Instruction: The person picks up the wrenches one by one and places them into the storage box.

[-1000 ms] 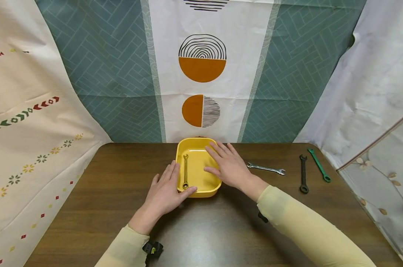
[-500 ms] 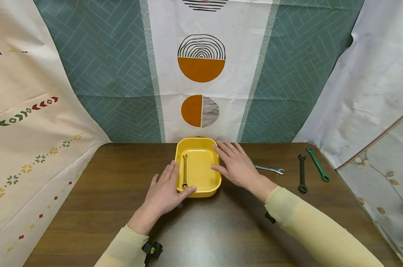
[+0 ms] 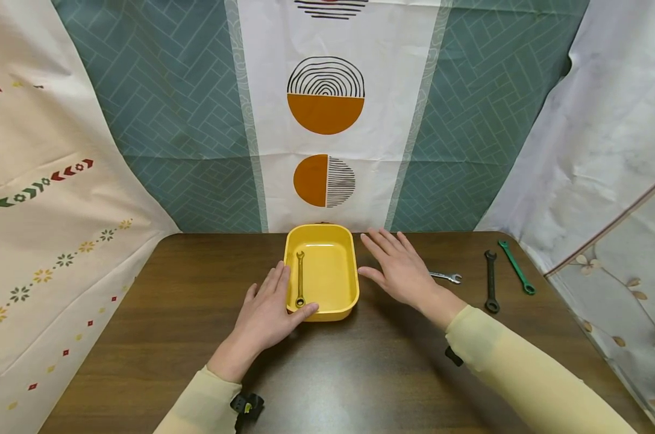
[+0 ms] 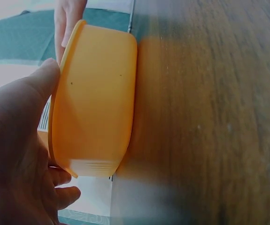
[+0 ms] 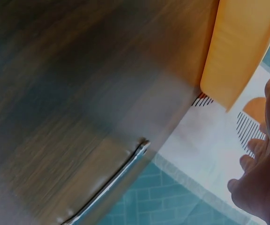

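A yellow rectangular tray (image 3: 329,280) stands at the back middle of the table in the head view. Inside it, along the left side, lies a gold-coloured combination wrench (image 3: 300,278). My left hand (image 3: 266,313) rests at the tray's front left corner, fingers straight along the left wall and thumb over the front rim. In the left wrist view the thumb (image 4: 45,77) meets the tray's rim. To the right of the tray my right hand (image 3: 399,271) is held with fingers extended and holds nothing. It partly hides a silver wrench (image 3: 448,277) lying on the table.
Farther right on the brown wooden table (image 3: 327,374) lie a black wrench (image 3: 492,283) and a green wrench (image 3: 517,268). A patterned cloth (image 3: 332,120) hangs just behind the table's back edge. More cloth hangs at both sides.
My right hand has moved right, from over the tray's right rim to beside it, covering more of the silver wrench. My left hand and the tray stay in place.
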A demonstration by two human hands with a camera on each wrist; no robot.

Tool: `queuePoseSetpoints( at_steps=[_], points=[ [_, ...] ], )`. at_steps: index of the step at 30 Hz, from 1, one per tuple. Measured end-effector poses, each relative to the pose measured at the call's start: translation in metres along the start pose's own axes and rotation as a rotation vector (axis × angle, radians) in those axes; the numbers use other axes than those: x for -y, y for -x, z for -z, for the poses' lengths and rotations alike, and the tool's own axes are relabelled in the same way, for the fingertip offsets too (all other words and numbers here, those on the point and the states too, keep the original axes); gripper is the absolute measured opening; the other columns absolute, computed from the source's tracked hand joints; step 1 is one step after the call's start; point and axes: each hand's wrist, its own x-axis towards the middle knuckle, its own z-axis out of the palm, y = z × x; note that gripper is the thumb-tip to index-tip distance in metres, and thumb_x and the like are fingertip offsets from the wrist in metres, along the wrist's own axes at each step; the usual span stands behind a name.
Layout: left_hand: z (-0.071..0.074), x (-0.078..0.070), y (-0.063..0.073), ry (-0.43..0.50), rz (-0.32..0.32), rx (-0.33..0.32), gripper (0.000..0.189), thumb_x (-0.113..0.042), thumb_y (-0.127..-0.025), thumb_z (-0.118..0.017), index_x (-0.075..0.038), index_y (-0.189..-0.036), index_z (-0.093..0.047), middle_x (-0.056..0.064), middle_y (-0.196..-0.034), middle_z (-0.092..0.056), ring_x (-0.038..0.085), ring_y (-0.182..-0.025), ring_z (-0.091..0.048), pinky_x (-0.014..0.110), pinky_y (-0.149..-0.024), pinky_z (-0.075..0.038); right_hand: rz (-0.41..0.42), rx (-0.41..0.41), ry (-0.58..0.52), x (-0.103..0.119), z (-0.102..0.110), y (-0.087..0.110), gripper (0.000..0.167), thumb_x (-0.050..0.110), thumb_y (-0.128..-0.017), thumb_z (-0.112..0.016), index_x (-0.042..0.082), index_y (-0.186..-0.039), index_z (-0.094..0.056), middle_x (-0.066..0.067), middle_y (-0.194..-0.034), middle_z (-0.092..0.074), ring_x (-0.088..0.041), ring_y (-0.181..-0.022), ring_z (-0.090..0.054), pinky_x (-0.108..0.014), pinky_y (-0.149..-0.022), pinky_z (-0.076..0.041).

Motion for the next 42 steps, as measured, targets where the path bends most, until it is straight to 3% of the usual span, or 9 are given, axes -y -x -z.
queuePoseSetpoints(
  at_steps=[42],
  points=[
    [0.001,-0.002,0.001,0.002,0.006,-0.006,0.119,-0.084,-0.098,-0.057,0.000,-0.175,-0.023,0.018,-0.182,-0.020,0.037,-0.167,-0.023,0.072,-0.127,-0.022,-0.143,0.059,0.040,-0.064,0.003,0.040,0.081,0.051,-0.113,-0.060,0.010,-0.176,-0.029,-0.017,-0.180,-0.029,-0.039,-0.166,-0.024,-0.062,-0.133,-0.010]
  ],
)
